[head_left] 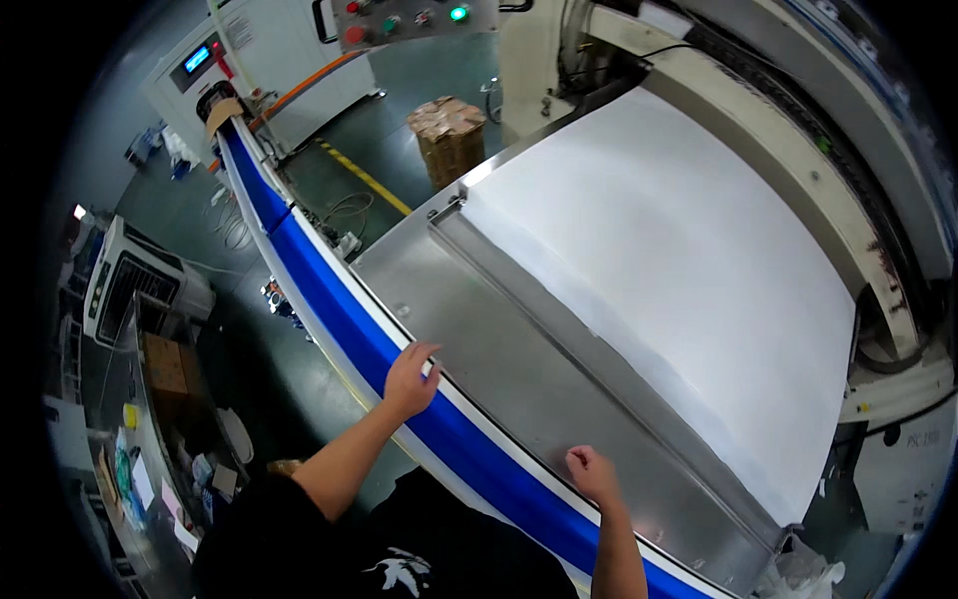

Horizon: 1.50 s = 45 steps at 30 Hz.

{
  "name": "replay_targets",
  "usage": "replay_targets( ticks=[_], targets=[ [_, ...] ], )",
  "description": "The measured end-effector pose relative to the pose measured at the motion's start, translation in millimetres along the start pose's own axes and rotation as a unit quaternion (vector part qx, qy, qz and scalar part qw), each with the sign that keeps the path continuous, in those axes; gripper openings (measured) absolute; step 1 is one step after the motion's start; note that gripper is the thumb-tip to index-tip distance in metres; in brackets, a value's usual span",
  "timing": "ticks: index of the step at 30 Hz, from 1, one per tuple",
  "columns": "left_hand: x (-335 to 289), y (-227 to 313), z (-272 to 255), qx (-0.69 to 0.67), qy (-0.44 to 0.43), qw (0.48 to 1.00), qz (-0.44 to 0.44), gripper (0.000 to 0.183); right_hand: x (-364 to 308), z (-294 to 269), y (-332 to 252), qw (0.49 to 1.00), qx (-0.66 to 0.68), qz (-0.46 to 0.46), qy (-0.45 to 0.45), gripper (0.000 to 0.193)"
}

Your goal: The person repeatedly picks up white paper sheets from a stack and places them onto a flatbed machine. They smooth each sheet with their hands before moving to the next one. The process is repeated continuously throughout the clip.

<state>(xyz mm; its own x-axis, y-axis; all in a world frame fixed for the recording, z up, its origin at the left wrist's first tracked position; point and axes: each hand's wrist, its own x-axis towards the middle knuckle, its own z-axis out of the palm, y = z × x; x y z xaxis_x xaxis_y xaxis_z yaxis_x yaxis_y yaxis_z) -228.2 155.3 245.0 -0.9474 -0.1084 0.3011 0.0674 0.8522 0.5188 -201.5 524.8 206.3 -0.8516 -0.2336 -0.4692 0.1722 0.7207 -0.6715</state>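
Note:
My left hand [410, 381] hovers over the inner edge of the blue conveyor belt [344, 324], its fingers stretched toward the bare metal table and the thumb apart. It holds nothing. Farther right, my right hand [595, 473] is above the near edge of the metal table [499, 364], with its fingers curled in and nothing showing in them. Beyond both hands a wide white sheet [669, 270] lies flat on the machine bed. A raised metal bar [589, 369] runs along the sheet's near side, and neither hand touches the sheet.
A beige machine frame [798, 190] arches over the sheet's far side. Push buttons fill a control panel [414, 20] at the top. A brown wrapped cylinder [447, 140] stands on the floor behind the belt. At left are a white air cooler [145, 285] and a cluttered bench [150, 469].

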Motion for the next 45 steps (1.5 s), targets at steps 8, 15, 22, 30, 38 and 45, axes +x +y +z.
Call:
replay_targets(
  ticks=[8, 15, 22, 30, 38, 45],
  targets=[
    [119, -47, 73, 0.028, -0.118, 0.992, 0.029, 0.04, 98, -22, -68, 0.997, -0.05, -0.017, 0.051, 0.03],
    [164, -90, 120, 0.128, -0.17, 0.972, 0.095, 0.042, 225, -49, -143, 0.991, -0.019, -0.062, 0.114, 0.022],
    [167, -97, 128, 0.091, -0.162, 0.98, 0.067, 0.039, 342, -46, -215, 0.982, -0.003, -0.147, 0.116, 0.023],
    [165, -105, 137, 0.103, -0.191, 0.974, 0.069, 0.038, 439, -24, -278, 0.973, -0.04, -0.206, 0.095, 0.023],
    [165, -109, 147, 0.068, -0.16, 0.983, 0.066, 0.039, 460, -21, -277, 0.97, -0.097, -0.186, 0.12, 0.023],
    [233, -114, 120, 0.048, 0.022, 0.997, 0.061, 0.044, 459, -17, -275, 0.961, -0.12, -0.187, 0.165, 0.024]
  ],
)
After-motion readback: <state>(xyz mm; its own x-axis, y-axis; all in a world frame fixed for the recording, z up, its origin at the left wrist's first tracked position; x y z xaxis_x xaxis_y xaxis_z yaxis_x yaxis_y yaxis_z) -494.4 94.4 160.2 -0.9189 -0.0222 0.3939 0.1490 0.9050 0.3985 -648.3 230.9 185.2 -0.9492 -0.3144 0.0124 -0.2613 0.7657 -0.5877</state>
